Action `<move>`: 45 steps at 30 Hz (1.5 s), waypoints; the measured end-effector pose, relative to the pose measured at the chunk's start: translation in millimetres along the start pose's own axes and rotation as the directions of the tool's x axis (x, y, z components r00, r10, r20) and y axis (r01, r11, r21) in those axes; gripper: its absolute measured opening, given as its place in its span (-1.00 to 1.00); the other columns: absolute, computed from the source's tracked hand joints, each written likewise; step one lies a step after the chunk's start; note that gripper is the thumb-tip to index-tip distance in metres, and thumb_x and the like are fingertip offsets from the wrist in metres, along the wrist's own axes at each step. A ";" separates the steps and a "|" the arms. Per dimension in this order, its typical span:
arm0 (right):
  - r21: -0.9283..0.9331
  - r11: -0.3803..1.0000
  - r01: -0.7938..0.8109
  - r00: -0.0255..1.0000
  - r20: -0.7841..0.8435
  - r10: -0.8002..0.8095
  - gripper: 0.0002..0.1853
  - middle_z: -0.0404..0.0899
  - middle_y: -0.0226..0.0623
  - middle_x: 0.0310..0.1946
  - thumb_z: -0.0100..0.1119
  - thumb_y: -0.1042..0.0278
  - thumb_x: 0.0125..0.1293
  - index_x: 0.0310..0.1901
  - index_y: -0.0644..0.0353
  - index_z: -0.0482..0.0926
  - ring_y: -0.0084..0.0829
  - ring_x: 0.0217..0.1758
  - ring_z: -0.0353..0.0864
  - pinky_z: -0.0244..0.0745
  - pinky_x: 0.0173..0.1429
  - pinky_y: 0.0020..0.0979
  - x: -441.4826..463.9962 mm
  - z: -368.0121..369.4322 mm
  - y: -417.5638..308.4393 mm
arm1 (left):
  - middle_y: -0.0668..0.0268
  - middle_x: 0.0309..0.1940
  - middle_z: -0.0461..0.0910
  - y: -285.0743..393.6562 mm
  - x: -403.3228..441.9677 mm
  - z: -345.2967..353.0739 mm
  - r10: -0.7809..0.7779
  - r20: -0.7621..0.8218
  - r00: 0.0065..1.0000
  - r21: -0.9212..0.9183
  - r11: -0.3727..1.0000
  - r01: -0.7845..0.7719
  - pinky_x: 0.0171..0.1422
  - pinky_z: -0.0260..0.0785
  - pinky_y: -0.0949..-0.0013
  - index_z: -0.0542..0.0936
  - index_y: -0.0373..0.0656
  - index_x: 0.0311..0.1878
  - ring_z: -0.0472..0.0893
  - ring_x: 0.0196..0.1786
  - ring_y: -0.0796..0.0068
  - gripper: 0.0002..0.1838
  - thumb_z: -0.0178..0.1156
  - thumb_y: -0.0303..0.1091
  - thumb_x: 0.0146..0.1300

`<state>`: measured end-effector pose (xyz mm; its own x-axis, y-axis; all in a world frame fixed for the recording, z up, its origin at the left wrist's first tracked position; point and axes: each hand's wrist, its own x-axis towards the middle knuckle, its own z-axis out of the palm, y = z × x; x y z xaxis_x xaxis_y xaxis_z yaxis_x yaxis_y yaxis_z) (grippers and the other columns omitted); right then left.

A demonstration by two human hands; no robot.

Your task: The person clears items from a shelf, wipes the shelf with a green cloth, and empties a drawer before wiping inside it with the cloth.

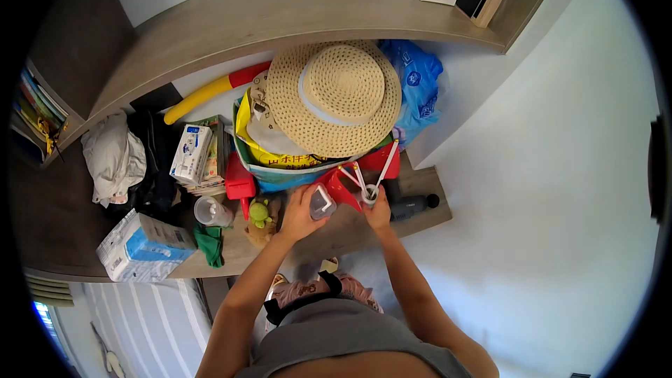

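Note:
My left hand [301, 214] is closed around a small transparent plastic box [323, 202] with a white edge, held above the wooden shelf. My right hand [379, 213] grips a small white cup [369, 194] in which several thin white sticks [386, 166] stand, leaning different ways. Behind and between the hands is a red object [341, 187], partly covered by them. Left of my left hand sits a green and brown plush toy [260, 213].
A straw hat [343, 91] tops a full bag [280, 178] at the back. Blue plastic bags [414, 80] lie to its right. A dark grey device [413, 206] rests near the shelf's right end. Leftward are a tissue pack [191, 152], a plastic cup [212, 211], a green cloth [209, 244] and a blue-white package [145, 246].

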<state>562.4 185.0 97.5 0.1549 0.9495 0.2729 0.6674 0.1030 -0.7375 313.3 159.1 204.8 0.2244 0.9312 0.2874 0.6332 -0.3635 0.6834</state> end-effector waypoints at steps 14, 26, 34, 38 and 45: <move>0.087 0.988 0.130 0.969 -0.224 -0.107 -0.46 0.48 -0.15 -0.24 0.46 0.24 -0.20 -0.13 0.17 0.47 -0.07 -0.16 0.49 0.43 -0.11 -0.16 -12.1 -42.6 -86.4 | -0.03 0.16 0.28 -15.7 -14.3 -32.7 0.059 -0.137 0.989 -0.154 0.985 -0.080 0.27 0.29 0.17 0.19 -0.25 0.28 0.36 0.19 0.01 -0.01 0.51 -0.30 -0.27; 0.134 0.990 0.048 0.935 -0.354 0.002 -0.39 0.45 -0.18 -0.11 0.47 0.20 -0.05 0.02 0.27 0.45 -0.26 -0.07 0.51 0.43 -0.02 -0.32 -31.7 -41.6 -129.9 | -0.06 0.06 0.32 -54.3 -40.5 -64.7 0.057 0.012 0.998 -0.080 0.995 -0.055 0.18 0.31 0.13 0.22 -0.21 0.24 0.42 0.08 -0.04 -0.07 0.47 -0.26 -0.25; 0.200 0.979 0.036 0.933 -0.357 0.039 -0.43 0.45 -0.18 -0.16 0.46 0.19 -0.07 -0.03 0.26 0.48 -0.23 -0.09 0.50 0.42 0.00 -0.29 -53.1 -44.4 -158.4 | -0.10 0.12 0.25 -60.7 -33.7 -47.4 -0.004 0.280 0.960 0.119 0.992 -0.030 0.16 0.34 0.07 0.11 0.03 0.41 0.37 0.11 -0.17 0.07 0.45 -0.29 -0.25; 0.165 0.973 0.163 0.940 -0.325 -0.102 -0.42 0.49 -0.20 -0.21 0.46 0.18 -0.10 -0.04 0.27 0.49 -0.29 -0.17 0.55 0.47 -0.13 -0.37 -54.0 -69.2 -193.2 | -0.12 0.13 0.24 -69.6 -40.8 -49.4 0.138 0.203 0.969 -0.140 0.984 -0.111 0.16 0.36 0.09 0.09 0.08 0.42 0.38 0.14 -0.17 0.08 0.44 -0.31 -0.26; 0.267 0.917 0.296 0.955 -0.062 -0.290 -0.49 0.57 -0.23 -0.27 0.44 0.23 -0.10 -0.09 0.25 0.54 -0.36 -0.27 0.61 0.49 -0.21 -0.42 -13.4 -143.6 -329.7 | -0.11 0.24 0.22 -17.9 -29.5 -155.0 0.134 -0.149 0.980 -0.339 0.924 -0.178 0.31 0.25 0.15 -0.04 -0.28 0.38 0.36 0.24 0.01 0.05 0.41 -0.26 -0.12</move>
<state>444.8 95.8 425.7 -0.0008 0.8586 0.5126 0.4636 0.4545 -0.7606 180.6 133.8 288.1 0.1938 0.8594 0.4732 0.2935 -0.5110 0.8079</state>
